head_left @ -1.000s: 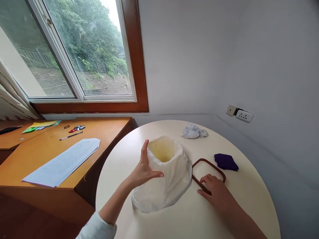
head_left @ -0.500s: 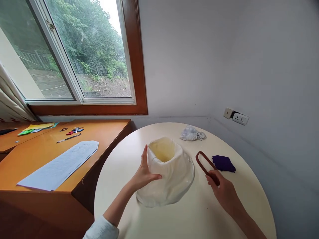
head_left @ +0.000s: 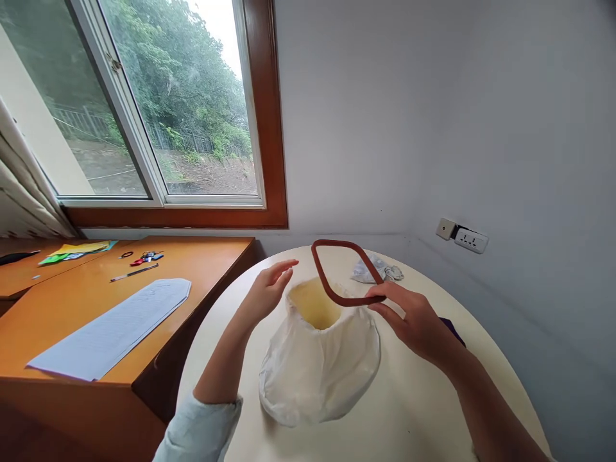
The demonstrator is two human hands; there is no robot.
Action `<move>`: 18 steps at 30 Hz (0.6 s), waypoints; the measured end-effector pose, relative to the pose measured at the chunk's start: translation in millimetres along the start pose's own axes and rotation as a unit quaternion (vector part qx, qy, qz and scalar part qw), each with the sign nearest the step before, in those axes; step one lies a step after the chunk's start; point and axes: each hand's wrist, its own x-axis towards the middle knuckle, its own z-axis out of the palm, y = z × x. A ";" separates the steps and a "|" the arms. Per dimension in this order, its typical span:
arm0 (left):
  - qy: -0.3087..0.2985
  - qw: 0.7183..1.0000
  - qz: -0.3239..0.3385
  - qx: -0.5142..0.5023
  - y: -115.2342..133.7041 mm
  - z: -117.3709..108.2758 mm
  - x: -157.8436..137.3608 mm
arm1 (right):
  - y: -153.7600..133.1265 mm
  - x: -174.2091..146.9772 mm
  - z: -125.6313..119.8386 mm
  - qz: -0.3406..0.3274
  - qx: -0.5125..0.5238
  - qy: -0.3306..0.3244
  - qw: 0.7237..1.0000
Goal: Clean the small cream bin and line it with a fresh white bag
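A pale yellow bin (head_left: 315, 309) stands on the round table, its mouth facing up. A thin white bin liner (head_left: 320, 372) is folded over its rim and drapes around the outside down to the tabletop. My right hand (head_left: 409, 321) pinches a brown rounded-square ring (head_left: 346, 301) by its near right corner and holds it tilted above the bin's mouth. To the left of the rim, my left hand (head_left: 267, 289) is raised with its fingers stretched out, holding nothing.
Behind the ring lies a knotted whitish plastic bag (head_left: 375, 269) on the cream round table (head_left: 414, 410). A dark purple cloth (head_left: 452, 330) is mostly hidden by my right hand. At left, an orange desk (head_left: 212, 269) bears paper sheets (head_left: 120, 327), a pen (head_left: 135, 273) and keys (head_left: 148, 258).
My right hand has brought the brown ring up and left, from beside the bin to over its mouth. My left hand has let go of the liner and risen.
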 end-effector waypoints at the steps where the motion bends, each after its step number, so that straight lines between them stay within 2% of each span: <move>1: -0.015 1.000 -0.008 0.023 -2.3 1.5 2.8 | -1.2 6.8 -0.1 -0.002 0.006 -0.008 1.000; 4: -0.068 0.995 -0.029 0.061 -12.8 8.2 8.9 | -3.5 22.6 -2.3 0.007 0.017 -0.041 0.999; 8: -0.142 0.988 -0.043 0.038 -23.1 13.4 13.3 | -5.0 33.0 -3.4 0.014 0.025 -0.104 0.994; 13: -0.139 0.987 -0.071 0.039 -29.3 4.0 18.0 | 0.4 34.7 4.3 0.023 0.025 -0.161 0.986; 18: -0.116 0.988 -0.102 0.025 -32.1 -8.0 20.7 | 5.5 32.4 6.3 0.029 0.029 -0.190 0.981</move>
